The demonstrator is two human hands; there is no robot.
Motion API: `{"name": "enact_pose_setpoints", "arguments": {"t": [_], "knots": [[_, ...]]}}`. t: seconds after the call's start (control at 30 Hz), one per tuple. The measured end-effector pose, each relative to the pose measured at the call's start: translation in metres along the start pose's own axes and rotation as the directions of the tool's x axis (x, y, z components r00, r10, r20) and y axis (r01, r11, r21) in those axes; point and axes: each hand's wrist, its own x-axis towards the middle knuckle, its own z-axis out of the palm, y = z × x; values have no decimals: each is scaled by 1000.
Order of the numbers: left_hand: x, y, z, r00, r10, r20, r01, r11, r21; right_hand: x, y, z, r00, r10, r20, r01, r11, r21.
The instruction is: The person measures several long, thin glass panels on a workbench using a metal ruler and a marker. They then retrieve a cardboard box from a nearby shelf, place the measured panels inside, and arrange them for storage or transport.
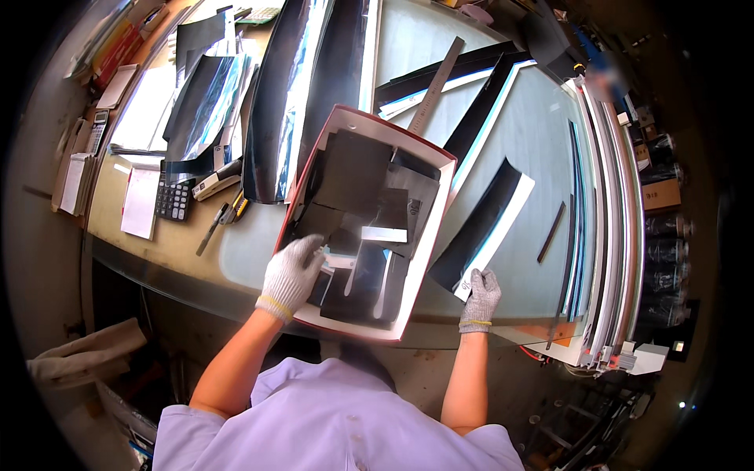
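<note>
A shallow box with a red outside and white inner walls (437, 169) lies tilted on the table in front of me, full of dark film offcuts (351, 174). My left hand (290, 276), in a knitted white glove, reaches over the box's left wall. Its fingers are bent together at the offcuts; what they pinch, if anything, is hard to make out. To the right of the box, my gloved right hand (481, 300) grips the near end of a dark film strip with a white edge (491, 224). The strip slants away over the glass, slightly curved, with a handwritten mark near my fingers.
Long dark film sheets (271, 102) lie beyond the box at left. A ruler (437, 85) and more strips (487, 114) lie behind it. At left are a calculator (174, 198), a cutter knife (234, 212) and a paper pad (140, 202). Stacked sheets (609, 228) line the right edge.
</note>
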Motion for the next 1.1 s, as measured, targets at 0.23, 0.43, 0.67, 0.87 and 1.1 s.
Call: {"name": "enact_pose_setpoints", "arguments": {"t": [0.23,0.43,0.67,0.87,1.1], "knots": [[108,19,71,998,61,-6,-40,729,683,35,87,-53,998,19,-57,-52,758,-650],[127,14,77,989,45,138,-137,614,777,11,102,-101,977,-180,-118,47,711,-701],[127,34,70,962,274,19,-187,601,777,14,87,-221,892,-121,-436,-96,891,-443],[48,114,80,725,581,-370,-433,802,412,92,93,-419,648,-350,-677,-508,463,-726],[-51,181,297,710,673,209,-678,570,464,112,120,-535,808,-66,-585,-506,431,-747]]}}
